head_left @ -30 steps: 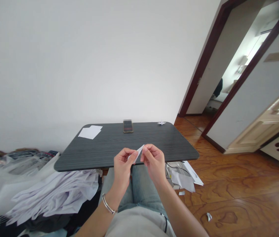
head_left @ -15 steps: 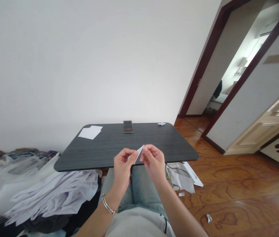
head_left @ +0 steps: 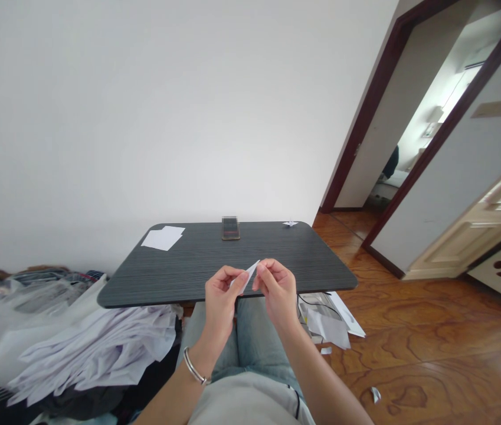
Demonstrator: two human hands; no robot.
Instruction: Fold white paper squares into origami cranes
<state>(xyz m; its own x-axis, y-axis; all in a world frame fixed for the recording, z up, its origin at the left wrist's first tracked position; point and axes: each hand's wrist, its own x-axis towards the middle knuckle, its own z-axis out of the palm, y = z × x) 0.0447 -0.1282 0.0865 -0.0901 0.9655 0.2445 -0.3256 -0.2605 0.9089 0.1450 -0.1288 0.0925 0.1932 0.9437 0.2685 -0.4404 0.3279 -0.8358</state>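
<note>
A small folded piece of white paper (head_left: 249, 276) is held up over the near edge of the dark table (head_left: 197, 260). My left hand (head_left: 223, 290) pinches its lower left part between thumb and fingers, and a bracelet circles that wrist. At the paper's pointed upper tip, my right hand (head_left: 277, 285) has thumb and forefinger closed on it. Part of the paper is hidden behind my left thumb. Toward the table's far right corner sits a small folded paper figure (head_left: 290, 224). Flat white sheets (head_left: 162, 238) lie at the far left.
A phone (head_left: 231, 228) stands at the table's back edge near the wall. Heaped clothes (head_left: 100, 348) fill the floor area at left. Papers (head_left: 330, 327) and a cable lie below the table's right side, with paper scraps (head_left: 375, 394) on the wooden floor. A doorway opens at right.
Almost nothing differs. Both hands keep their pinch on the folded paper, with only a very slight shift of the right fingers and the view.
</note>
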